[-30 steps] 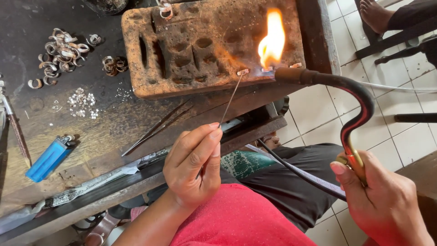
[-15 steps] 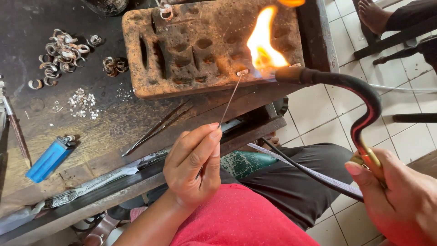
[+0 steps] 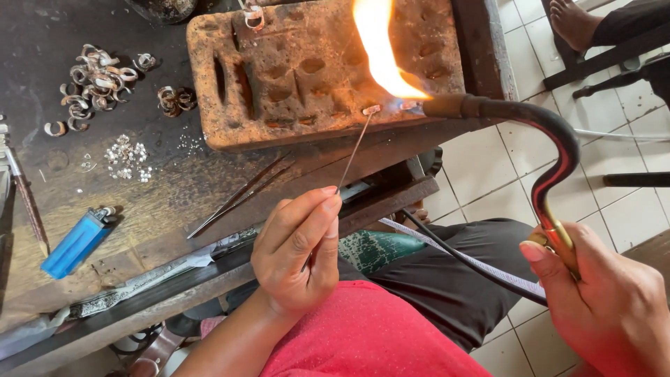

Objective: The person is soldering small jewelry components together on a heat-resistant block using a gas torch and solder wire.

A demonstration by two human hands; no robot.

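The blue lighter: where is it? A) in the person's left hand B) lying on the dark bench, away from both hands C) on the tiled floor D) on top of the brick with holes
B: the blue lighter lies flat on the dark bench, while the left hand pinches a thin wire and the right hand holds the torch.
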